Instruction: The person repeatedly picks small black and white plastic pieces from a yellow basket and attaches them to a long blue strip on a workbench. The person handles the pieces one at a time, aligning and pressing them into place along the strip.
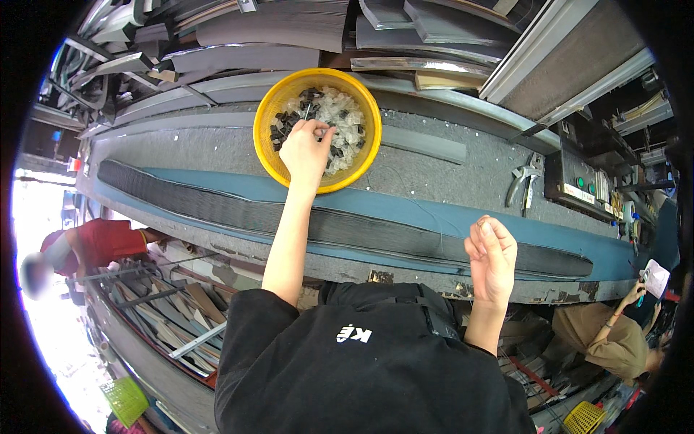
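My left hand (307, 150) reaches into a round yellow basket (268, 155), with its fingertips pinched together among small pieces. Black plastic pieces (280, 130) lie mostly on the basket's left side, and translucent ones (340, 105) on its right. Whatever is between the left fingertips is too small to make out. My right hand (493, 257) is raised over the bench's near side, fingers curled and thumb pressed to the forefinger; any small thing in that pinch cannot be told. Below both hands stretches a long, dark pleated bundle (361, 233) on a blue-grey strip (405, 207). Thin threads loop beside the right hand.
Pliers (526, 182) lie on the grey bench at right, beside a dark box with green buttons (580, 182). A flat grey bar (426, 145) sits right of the basket. Long profiles (275, 29) are stacked behind. Other people stand at far left (108, 249) and far right (611, 336).
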A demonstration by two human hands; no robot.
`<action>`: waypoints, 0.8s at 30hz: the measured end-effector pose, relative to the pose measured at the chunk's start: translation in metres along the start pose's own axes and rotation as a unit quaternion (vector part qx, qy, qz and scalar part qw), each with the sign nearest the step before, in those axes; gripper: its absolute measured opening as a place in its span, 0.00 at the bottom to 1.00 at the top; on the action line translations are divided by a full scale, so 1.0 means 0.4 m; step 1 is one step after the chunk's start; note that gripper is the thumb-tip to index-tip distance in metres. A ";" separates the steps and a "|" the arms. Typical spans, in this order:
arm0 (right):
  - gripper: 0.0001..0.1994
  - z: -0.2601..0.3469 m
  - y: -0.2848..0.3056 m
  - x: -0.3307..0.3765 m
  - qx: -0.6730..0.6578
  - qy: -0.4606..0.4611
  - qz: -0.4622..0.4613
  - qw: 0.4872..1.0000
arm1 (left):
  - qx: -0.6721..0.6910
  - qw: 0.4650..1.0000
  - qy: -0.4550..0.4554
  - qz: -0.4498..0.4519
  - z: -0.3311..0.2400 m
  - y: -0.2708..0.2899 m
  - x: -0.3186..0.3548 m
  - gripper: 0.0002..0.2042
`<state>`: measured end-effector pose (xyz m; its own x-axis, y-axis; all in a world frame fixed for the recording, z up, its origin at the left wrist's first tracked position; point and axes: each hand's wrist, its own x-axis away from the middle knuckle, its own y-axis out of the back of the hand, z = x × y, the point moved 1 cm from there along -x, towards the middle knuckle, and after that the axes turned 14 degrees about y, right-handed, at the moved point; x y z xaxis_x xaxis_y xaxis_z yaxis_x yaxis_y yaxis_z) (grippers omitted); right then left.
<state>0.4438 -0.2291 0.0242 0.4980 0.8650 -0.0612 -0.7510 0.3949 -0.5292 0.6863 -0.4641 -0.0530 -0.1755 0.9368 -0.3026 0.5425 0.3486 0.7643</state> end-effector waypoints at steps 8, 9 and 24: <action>0.05 0.001 0.004 0.015 0.002 0.000 -0.009 1.000 | -0.038 0.993 -0.107 -0.013 -0.031 -0.025 -0.085 0.06; 0.05 0.003 0.005 0.017 -0.002 0.002 -0.009 1.000 | -0.055 0.991 -0.120 0.003 -0.034 -0.029 -0.090 0.06; 0.02 0.002 -0.028 0.027 0.027 0.052 0.013 0.998 | 0.309 0.911 0.032 0.271 -0.206 0.074 0.128 0.08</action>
<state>0.4572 -0.2238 0.0300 0.5181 0.8397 -0.1629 -0.7850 0.3912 -0.4802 0.6258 -0.4034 0.0011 0.2188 0.9731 0.0719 0.9190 -0.2303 0.3201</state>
